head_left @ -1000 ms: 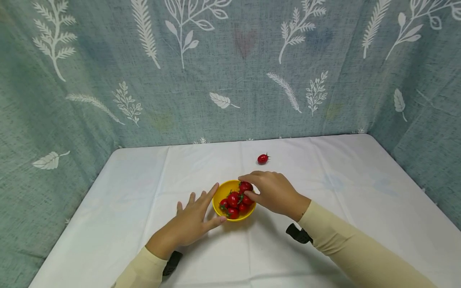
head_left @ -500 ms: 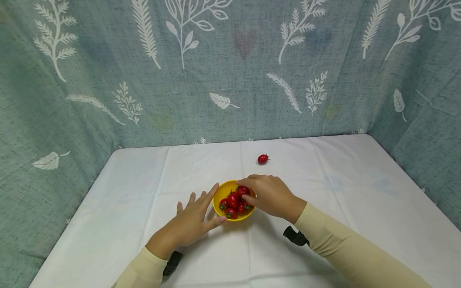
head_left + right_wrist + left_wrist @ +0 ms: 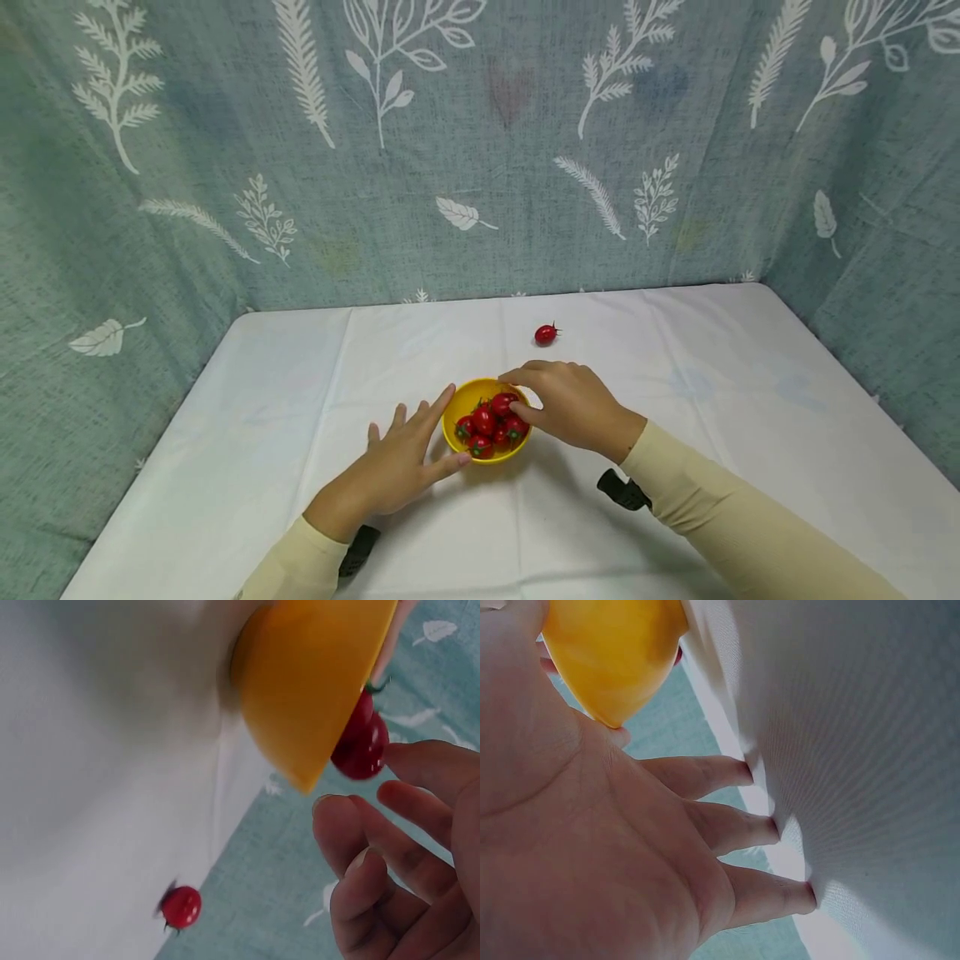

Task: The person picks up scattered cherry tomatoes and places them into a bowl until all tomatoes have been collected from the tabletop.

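Observation:
A yellow bowl stands mid-table with several red cherry tomatoes in it, green stems showing. Along the bowl's left side, my left hand is spread, thumb and index finger straight at the rim. Its other fingertips rest on the tablecloth in the left wrist view. Over the right rim, my right hand has thumb and fingers parted around the topmost cherry tomato. In the right wrist view one fingertip is right at that tomato, and the other fingers are apart from it.
One loose cherry tomato lies on the white tablecloth behind the bowl, near the far edge. A teal curtain with white leaf prints surrounds the table at the back and sides.
My right hand lowered a cherry tomato onto the others in the bowl, then its fingers parted and it drew slightly back to the right. My left hand stayed at the bowl.

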Demonstrator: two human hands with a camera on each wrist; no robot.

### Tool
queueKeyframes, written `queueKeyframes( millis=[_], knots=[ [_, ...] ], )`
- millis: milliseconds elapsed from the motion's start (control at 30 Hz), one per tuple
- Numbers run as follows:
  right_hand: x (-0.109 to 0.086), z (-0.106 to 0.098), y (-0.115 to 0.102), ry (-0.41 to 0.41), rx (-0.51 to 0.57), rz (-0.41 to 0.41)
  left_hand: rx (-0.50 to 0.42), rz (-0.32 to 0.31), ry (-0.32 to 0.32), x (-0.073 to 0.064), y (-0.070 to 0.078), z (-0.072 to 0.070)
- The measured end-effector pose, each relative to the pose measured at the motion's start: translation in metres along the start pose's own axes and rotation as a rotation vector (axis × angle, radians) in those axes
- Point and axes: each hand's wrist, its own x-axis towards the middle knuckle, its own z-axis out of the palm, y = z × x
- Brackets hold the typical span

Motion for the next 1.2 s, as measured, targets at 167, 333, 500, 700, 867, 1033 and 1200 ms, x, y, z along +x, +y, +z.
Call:
queueKeyframes(
  millis=[167, 333, 500, 700, 867, 1033, 1200],
  knots=[
    [0.001, -0.005, 0.012, 0.037, -0.025, 0.016, -0.005, -0.017, 0.001, 0.0, -0.002, 0.001],
    [0.009, -0.008, 0.031, 0.04, -0.04, 0.071, -0.007, -0.02, 0.011, 0.0, -0.002, 0.0],
    [0.018, -0.005, 0.048, 0.008, -0.05, 0.131, -0.023, -0.025, 0.003, -0.002, -0.002, 0.002],
    [0.026, 0.001, 0.063, -0.033, -0.039, 0.17, -0.032, -0.014, 0.003, -0.003, -0.002, 0.003],
    [0.035, 0.003, 0.068, -0.059, -0.058, 0.202, -0.022, -0.003, 0.009, -0.003, 0.0, 0.001],
    [0.045, 0.008, 0.071, -0.073, -0.081, 0.212, -0.021, -0.007, 0.007, -0.003, 0.0, 0.0],
    [0.053, 0.014, 0.079, -0.102, -0.105, 0.23, -0.011, -0.008, 0.015, -0.003, 0.0, 0.0]
  ],
)
